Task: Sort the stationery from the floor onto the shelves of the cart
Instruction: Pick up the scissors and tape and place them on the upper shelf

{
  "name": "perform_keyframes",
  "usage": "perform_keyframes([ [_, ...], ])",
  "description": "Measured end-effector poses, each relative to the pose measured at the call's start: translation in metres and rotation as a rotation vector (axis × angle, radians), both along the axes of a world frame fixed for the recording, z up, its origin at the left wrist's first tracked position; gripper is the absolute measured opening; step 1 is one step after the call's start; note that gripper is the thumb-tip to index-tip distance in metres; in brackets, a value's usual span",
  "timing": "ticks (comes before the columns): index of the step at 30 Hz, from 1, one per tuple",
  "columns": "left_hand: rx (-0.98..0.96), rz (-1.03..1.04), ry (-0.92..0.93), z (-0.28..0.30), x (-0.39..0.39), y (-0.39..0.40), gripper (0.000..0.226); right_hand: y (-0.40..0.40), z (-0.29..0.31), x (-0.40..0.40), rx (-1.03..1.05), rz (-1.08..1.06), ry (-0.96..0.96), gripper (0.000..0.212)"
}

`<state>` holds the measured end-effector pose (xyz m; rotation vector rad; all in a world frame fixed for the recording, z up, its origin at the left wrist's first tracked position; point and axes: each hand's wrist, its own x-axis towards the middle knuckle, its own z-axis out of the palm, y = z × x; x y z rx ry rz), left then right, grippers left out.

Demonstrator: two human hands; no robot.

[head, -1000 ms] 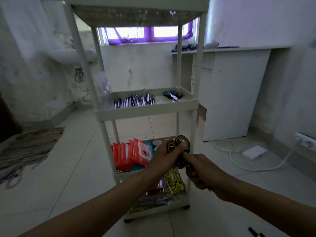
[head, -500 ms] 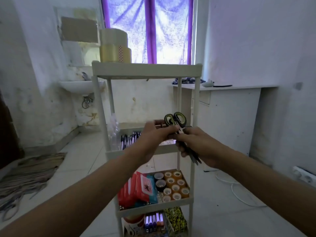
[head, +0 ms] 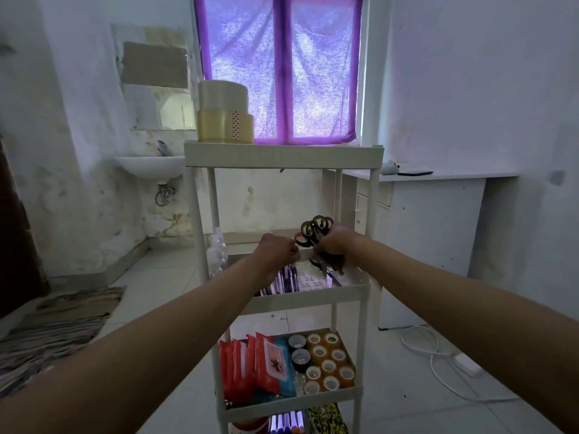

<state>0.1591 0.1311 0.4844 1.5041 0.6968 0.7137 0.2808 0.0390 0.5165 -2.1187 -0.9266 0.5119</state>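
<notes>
White walls, a purple-curtained window [head: 279, 73] and a pale tiled floor frame the tall white plastic cart [head: 283, 158], and both hands are reaching into its second shelf from the top [head: 313, 297]. Right hand [head: 336, 245] first: its fingers are curled tight around a bunch of black-handled scissors [head: 315, 231], gripping them about mid-length. Handle loops poke up and away toward the shelf's far right corner, blades slant down and back toward the person, tips just above or on the perforated shelf floor; I can't tell which. So the long axis runs steeply, far-high to near-low. Left hand [head: 277, 247] sits just beside, fingers curled with their tips at the lowest handle loop; whether they pinch it I can't tell. Beneath the left wrist lies a row of dark pens [head: 283, 281] along the shelf's left half. My read: the right half is the landing spot, so the bundle should tip over there, clear of the pens. Below, red packets [head: 247, 368] and small tape rolls [head: 327, 364] fill the next shelf; big clear tape rolls [head: 224, 112] crown the top.
</notes>
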Motion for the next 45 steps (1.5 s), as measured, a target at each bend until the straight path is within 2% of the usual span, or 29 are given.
perform_keyframes([
  [3, 0.118, -0.042, 0.155, -0.005, 0.004, -0.002, 0.015, 0.005, -0.005, 0.001, -0.024, -0.001, 0.095, 0.040],
  [9, 0.341, -0.073, 0.433, -0.017, 0.009, -0.006, 0.015, 0.018, -0.028, -0.002, -0.060, -0.013, -0.005, 0.032],
  [15, 0.481, -0.116, 0.484, -0.026, 0.010, -0.014, 0.019, 0.019, -0.026, -0.001, -0.087, 0.033, 0.047, 0.012],
  [19, 0.533, -0.086, 0.488, -0.029, 0.013, -0.016, 0.022, 0.021, -0.020, 0.006, -0.095, 0.039, -0.066, 0.017],
  [21, 0.545, -0.075, 0.498, -0.030, 0.014, -0.015, 0.023, 0.020, -0.019, 0.007, -0.105, 0.039, -0.101, 0.011],
  [27, 0.626, -0.098, 0.560, -0.033, 0.017, -0.016, 0.043, 0.014, -0.030, 0.009, -0.139, -0.012, -0.125, 0.013],
  [31, 0.749, -0.111, 0.594, -0.033, 0.019, -0.016, 0.045, 0.015, -0.033, 0.010, -0.090, 0.021, -0.144, 0.021],
  [33, 0.778, -0.118, 0.603, -0.033, 0.020, -0.016, 0.046, 0.013, -0.031, 0.009, -0.080, 0.014, -0.248, 0.024],
  [37, 0.881, -0.122, 0.600, -0.036, 0.021, -0.017, 0.038, 0.008, -0.030, 0.006, -0.192, 0.030, -0.502, 0.020],
  [39, 0.891, -0.124, 0.597, -0.037, 0.022, -0.016, 0.035, 0.010, -0.032, 0.004, -0.235, 0.037, -0.585, 0.026],
  [45, 0.940, -0.117, 0.615, -0.038, 0.024, -0.017, 0.033, 0.011, -0.030, -0.001, -0.277, 0.025, -0.709, 0.025],
])
